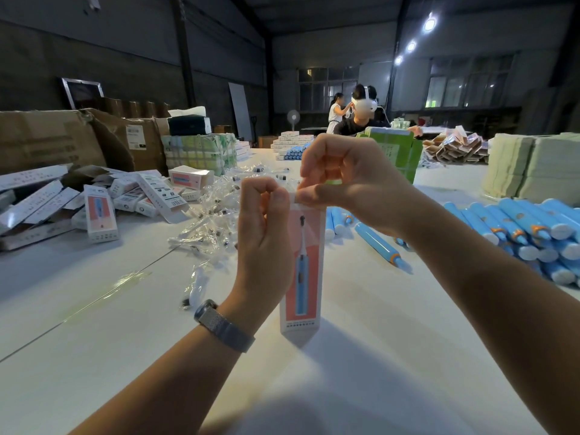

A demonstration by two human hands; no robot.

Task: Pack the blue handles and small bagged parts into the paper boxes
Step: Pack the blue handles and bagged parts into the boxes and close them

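A tall white paper box (pixel 303 271) with a pink panel and a printed toothbrush stands upright on the white table (pixel 392 356). My left hand (pixel 265 237) grips its left side near the top. My right hand (pixel 348 180) pinches the top flap from above. Whether anything is inside the box is hidden. Loose blue handles (pixel 381 244) with orange collars lie just right of the box, and a large pile of them (pixel 533 237) fills the right side. Clear small bagged parts (pixel 207 221) are scattered left of the box.
A heap of white paper boxes (pixel 103 211) lies at the left, with brown cartons (pixel 47 139) behind. Green bundles (pixel 395 152), stacked flat sheets (pixel 533 164) and another person (pixel 361 117) wearing a headset are across the table.
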